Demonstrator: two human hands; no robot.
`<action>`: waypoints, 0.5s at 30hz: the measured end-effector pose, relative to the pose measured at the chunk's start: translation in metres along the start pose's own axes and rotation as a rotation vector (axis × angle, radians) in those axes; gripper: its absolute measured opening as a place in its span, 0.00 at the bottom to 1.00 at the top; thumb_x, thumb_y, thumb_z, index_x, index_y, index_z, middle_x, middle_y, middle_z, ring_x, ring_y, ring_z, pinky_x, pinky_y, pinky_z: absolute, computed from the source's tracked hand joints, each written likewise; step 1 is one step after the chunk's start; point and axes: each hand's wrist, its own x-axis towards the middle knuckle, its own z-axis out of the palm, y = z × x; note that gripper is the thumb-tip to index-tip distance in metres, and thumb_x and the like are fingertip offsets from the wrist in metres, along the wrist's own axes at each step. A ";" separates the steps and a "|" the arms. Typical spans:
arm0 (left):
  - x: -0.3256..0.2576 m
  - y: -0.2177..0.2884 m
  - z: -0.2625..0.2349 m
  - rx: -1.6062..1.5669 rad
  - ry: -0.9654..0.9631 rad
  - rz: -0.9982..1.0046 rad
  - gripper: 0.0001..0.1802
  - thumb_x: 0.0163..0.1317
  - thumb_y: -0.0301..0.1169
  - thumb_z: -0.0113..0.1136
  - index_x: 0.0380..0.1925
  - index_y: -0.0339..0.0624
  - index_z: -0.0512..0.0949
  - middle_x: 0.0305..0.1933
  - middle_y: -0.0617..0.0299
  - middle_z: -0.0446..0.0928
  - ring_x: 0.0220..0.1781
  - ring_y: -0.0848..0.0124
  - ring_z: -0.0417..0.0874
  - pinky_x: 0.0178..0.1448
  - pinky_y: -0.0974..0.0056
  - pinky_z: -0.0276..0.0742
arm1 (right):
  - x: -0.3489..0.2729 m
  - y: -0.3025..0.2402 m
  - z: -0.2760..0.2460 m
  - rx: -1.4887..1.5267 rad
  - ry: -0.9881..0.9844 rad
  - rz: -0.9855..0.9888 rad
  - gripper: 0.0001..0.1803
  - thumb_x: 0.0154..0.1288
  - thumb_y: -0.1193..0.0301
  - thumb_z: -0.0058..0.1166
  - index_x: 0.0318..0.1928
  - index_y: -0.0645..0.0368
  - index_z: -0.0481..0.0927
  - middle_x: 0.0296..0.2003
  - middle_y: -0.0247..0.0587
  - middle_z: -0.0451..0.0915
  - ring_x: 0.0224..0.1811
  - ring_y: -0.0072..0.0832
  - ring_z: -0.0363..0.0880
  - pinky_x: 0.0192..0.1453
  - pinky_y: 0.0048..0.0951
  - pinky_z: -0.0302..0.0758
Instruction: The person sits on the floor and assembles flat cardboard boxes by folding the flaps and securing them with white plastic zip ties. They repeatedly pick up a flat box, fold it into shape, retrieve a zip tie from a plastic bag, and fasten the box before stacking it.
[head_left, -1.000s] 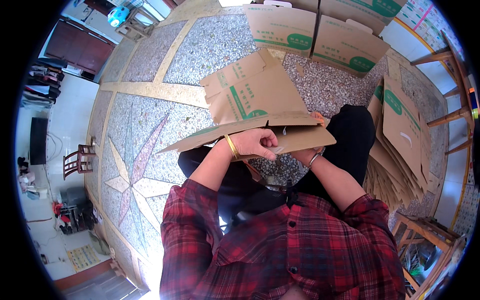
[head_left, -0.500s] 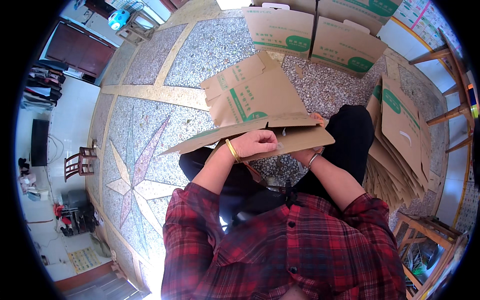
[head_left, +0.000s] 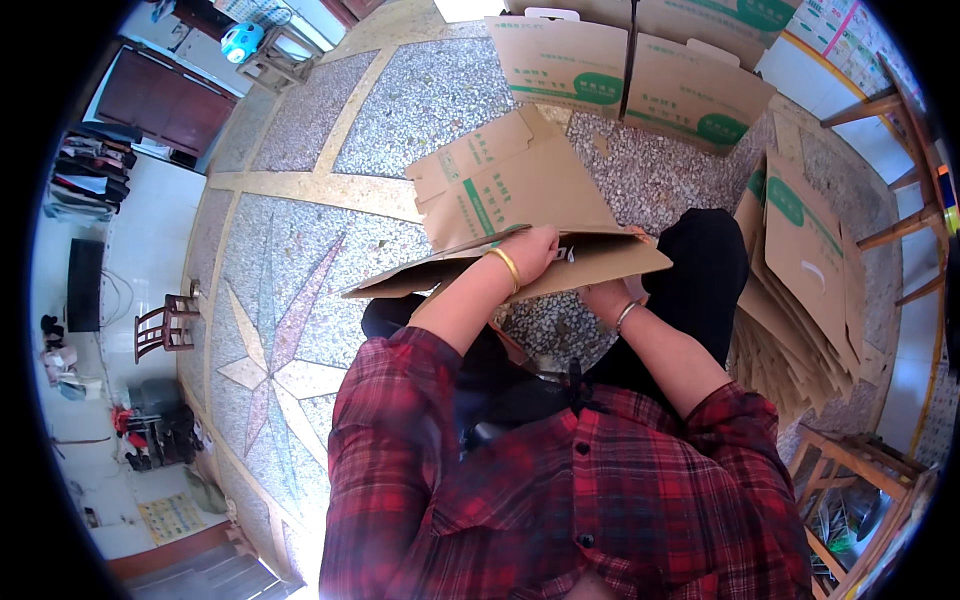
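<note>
A partly folded brown cardboard box (head_left: 610, 268) lies across my lap, with a gap between its upper and lower panels. My left hand (head_left: 537, 252), with a gold bangle at the wrist, reaches into that gap with curled fingers. Its fingertips are hidden, so what they pinch cannot be made out. Beside them, a small white piece (head_left: 565, 254) shows against the cardboard. On the right, my right hand (head_left: 606, 300), wearing a silver bracelet, holds the box from below. Part of it is covered by the lower panel, and fingertips show at the box's far right corner.
A flat printed carton (head_left: 510, 185) lies on the floor just beyond the box. Standing cartons (head_left: 565, 65) fill the far side. At right, a stack of flattened cartons (head_left: 800, 260) leans near my knee, with a wooden stool (head_left: 850, 470) close by. A small chair (head_left: 165, 325) stands left.
My left hand has moved up and right, from the lower panel deeper into the gap. The box's upper panel has shifted, its left end drawing in. My right hand has slid slightly left.
</note>
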 end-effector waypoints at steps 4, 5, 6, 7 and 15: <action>0.007 0.005 0.007 0.026 -0.011 0.028 0.08 0.56 0.30 0.53 0.33 0.41 0.78 0.34 0.50 0.79 0.39 0.55 0.79 0.46 0.59 0.74 | -0.002 0.002 -0.001 0.034 -0.052 0.051 0.14 0.55 0.69 0.47 0.40 0.64 0.73 0.39 0.57 0.75 0.44 0.50 0.74 0.49 0.45 0.69; 0.009 0.005 0.008 0.066 -0.024 0.088 0.09 0.56 0.30 0.53 0.35 0.42 0.79 0.36 0.50 0.79 0.40 0.55 0.79 0.47 0.59 0.74 | -0.002 0.004 -0.001 0.010 -0.042 0.037 0.14 0.55 0.69 0.47 0.40 0.64 0.73 0.39 0.56 0.75 0.44 0.50 0.74 0.49 0.45 0.69; 0.009 0.005 0.009 0.083 -0.033 0.099 0.10 0.57 0.30 0.53 0.36 0.43 0.79 0.37 0.51 0.79 0.40 0.55 0.79 0.48 0.59 0.74 | -0.003 0.005 0.000 -0.013 -0.033 0.022 0.14 0.55 0.69 0.47 0.40 0.64 0.73 0.39 0.56 0.75 0.44 0.50 0.74 0.49 0.45 0.69; 0.009 0.005 0.011 0.100 -0.041 0.110 0.11 0.57 0.30 0.53 0.38 0.44 0.80 0.38 0.51 0.79 0.41 0.55 0.79 0.48 0.59 0.74 | -0.004 0.006 0.000 -0.037 -0.023 0.008 0.14 0.56 0.68 0.46 0.40 0.64 0.73 0.39 0.56 0.75 0.44 0.50 0.74 0.49 0.45 0.70; 0.024 -0.006 0.016 0.191 -0.087 0.115 0.12 0.57 0.31 0.52 0.40 0.45 0.80 0.39 0.52 0.79 0.41 0.54 0.79 0.50 0.59 0.73 | 0.001 0.010 -0.003 -0.001 -0.125 0.019 0.15 0.57 0.65 0.49 0.41 0.63 0.73 0.39 0.56 0.75 0.43 0.50 0.74 0.48 0.46 0.70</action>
